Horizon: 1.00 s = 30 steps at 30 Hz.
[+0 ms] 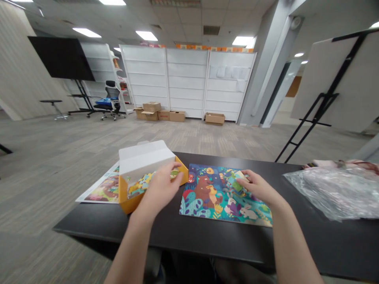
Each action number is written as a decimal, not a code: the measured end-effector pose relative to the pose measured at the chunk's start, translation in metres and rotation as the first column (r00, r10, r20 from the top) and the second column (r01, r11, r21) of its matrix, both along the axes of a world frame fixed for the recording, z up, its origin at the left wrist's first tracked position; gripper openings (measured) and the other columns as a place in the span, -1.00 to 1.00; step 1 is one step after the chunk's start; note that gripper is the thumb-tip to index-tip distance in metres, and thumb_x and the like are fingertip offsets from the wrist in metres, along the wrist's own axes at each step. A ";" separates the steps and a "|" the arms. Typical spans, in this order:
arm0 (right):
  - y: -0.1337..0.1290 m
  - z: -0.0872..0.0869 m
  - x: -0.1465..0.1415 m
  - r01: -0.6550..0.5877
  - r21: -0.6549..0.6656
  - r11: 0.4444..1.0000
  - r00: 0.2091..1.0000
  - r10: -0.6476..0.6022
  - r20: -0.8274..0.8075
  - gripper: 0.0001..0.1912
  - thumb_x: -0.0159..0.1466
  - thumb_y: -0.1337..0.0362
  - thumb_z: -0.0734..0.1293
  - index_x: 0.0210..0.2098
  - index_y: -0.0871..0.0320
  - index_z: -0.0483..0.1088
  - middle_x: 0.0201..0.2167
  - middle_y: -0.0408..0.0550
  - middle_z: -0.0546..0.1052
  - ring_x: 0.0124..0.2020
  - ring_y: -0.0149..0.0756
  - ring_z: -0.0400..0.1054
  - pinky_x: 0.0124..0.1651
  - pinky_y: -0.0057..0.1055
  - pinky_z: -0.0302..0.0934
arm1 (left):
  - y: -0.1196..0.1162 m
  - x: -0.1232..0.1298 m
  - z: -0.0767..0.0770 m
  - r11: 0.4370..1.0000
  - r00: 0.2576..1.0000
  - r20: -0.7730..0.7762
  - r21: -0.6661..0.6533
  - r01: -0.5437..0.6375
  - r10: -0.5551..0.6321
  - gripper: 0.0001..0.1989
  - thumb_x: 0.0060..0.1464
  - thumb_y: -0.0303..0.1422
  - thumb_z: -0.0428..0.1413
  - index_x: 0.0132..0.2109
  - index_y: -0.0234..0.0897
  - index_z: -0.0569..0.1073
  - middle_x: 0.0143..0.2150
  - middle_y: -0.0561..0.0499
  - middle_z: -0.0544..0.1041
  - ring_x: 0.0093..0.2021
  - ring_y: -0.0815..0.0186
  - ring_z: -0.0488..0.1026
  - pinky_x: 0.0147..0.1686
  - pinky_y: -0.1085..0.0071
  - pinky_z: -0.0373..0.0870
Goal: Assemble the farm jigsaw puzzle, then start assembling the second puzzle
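Note:
My left hand [164, 182] reaches over the right end of an open yellow box [126, 205] with a white inner lid. Its thumb and index finger curl around a green and yellowish puzzle piece [174, 173]. Loose puzzle pieces [142, 183] lie inside the box. My right hand [257, 186] pinches light yellow and green puzzle pieces [241, 177] above the upper right part of a colourful picture puzzle [204, 193], which shows a bear and rabbits. How many pieces this hand holds I cannot tell. My right wrist covers the puzzle's right edge.
A printed picture sheet [102, 189] sticks out beneath the box's left side. Crumpled clear plastic [340, 189] lies on the black table [166, 232] at the right. Beyond stand an easel-like board [325, 90], cardboard boxes [151, 112], an office chair [111, 100] and white shelves [186, 83].

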State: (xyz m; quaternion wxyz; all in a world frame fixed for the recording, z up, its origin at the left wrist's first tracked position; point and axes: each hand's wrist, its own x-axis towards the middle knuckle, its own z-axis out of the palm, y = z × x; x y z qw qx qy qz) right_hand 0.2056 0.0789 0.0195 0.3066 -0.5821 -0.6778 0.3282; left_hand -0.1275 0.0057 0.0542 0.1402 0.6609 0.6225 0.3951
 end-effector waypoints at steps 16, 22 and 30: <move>0.007 -0.014 0.008 0.098 0.046 0.994 0.968 -0.106 0.225 -0.70 0.24 0.16 0.35 -0.11 0.22 0.49 -0.18 0.13 0.62 -0.20 -0.15 0.53 -0.17 -0.31 0.39 | 0.038 -0.105 -0.031 0.867 0.855 -0.519 -0.427 -0.258 -0.002 -0.30 -0.06 0.03 0.06 0.15 -0.31 0.42 0.15 -0.26 0.53 0.14 -0.08 0.48 0.04 0.22 0.38; 0.004 -0.008 0.005 0.130 0.151 0.980 0.962 -0.162 0.221 -0.71 0.25 0.14 0.33 -0.13 0.18 0.51 -0.20 0.08 0.62 -0.24 -0.17 0.53 -0.18 -0.31 0.37 | 0.032 -0.106 -0.029 0.922 0.850 -0.526 -0.307 -0.235 0.041 -0.21 -0.12 0.00 0.08 0.19 -0.41 0.36 0.12 -0.35 0.48 0.11 -0.08 0.47 0.09 0.17 0.37; 0.005 -0.012 0.004 0.077 0.146 0.986 0.974 -0.105 0.199 -0.72 0.26 0.17 0.34 -0.09 0.17 0.48 -0.20 0.05 0.61 -0.27 -0.25 0.51 -0.20 -0.36 0.37 | 0.028 -0.099 -0.014 0.957 0.894 -0.445 -0.231 -0.177 0.058 -0.37 -0.22 0.01 0.14 -0.02 -0.27 0.45 -0.03 -0.18 0.56 0.01 -0.06 0.50 0.02 0.19 0.41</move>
